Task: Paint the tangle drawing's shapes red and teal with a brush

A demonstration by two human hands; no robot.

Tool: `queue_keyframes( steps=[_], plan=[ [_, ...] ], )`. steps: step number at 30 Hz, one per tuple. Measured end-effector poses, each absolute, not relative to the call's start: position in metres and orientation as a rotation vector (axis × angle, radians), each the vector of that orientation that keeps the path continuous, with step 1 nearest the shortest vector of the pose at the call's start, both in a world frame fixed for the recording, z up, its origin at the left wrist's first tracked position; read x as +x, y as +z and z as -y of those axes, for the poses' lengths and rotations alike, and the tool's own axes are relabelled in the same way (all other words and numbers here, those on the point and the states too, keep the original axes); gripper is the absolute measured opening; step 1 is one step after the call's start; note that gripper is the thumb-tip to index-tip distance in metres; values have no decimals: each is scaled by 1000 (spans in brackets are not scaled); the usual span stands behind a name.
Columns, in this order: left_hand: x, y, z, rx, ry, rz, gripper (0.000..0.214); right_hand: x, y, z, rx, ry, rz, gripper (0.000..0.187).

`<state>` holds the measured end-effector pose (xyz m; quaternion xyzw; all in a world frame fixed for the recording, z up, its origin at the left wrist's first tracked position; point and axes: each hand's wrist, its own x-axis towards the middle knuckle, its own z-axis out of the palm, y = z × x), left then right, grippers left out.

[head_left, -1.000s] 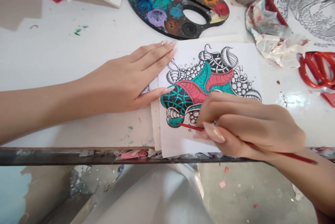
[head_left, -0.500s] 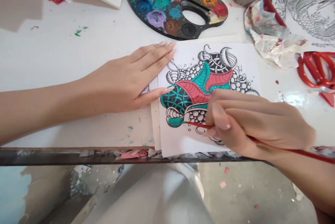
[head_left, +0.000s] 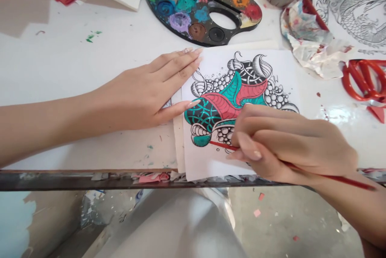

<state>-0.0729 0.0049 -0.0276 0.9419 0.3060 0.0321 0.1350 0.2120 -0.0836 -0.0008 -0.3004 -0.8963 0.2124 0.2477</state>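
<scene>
Left hand [head_left: 150,91] flat, holding nothing, on the left edge of the drawing [head_left: 223,107] at the table's [head_left: 90,60] near side; teal patch [head_left: 201,141] apparently being filled, calling for a steady tip at its outline; right hand [head_left: 297,143], fingers closed, pinching a red paintbrush [head_left: 222,145].
</scene>
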Motion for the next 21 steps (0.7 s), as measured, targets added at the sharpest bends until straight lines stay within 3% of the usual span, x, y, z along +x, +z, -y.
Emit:
queue_keyframes(
  steps=[7, 16, 21],
  plan=[
    [-74, -28, -5, 2773, 90, -873, 84, 222, -4, 78, -583, 797, 2327, 30],
    [-82, -40, -10, 2743, 227, -778, 85, 208, -12, 88, -664, 639, 2287, 42],
    [-81, -38, -8, 2758, 250, -775, 82, 215, -14, 87, -593, 647, 2353, 39]
  ],
)
